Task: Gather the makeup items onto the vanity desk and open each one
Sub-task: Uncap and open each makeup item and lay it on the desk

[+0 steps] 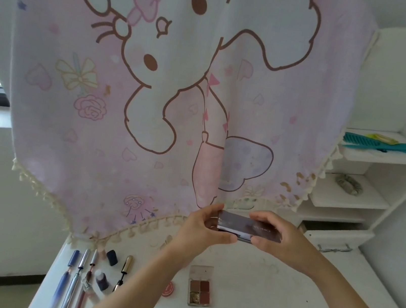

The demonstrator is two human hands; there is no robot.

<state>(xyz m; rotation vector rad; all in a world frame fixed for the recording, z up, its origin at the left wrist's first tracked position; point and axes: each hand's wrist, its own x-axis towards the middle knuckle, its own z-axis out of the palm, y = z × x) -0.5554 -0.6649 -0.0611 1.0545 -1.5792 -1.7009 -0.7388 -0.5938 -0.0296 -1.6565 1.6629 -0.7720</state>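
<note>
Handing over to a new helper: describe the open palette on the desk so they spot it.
Below the pink cartoon cloth is the white vanity desk. The palette lies near its middle, beside a round red tin. It alone shows four square brownish pans.

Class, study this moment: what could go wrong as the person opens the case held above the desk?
The flat dark grey palette case is held in mid-air by the left hand and right hand at its ends; it might slip. Falling, it could strike the open clear-lidded eyeshadow quad lying on the white desk.
</note>
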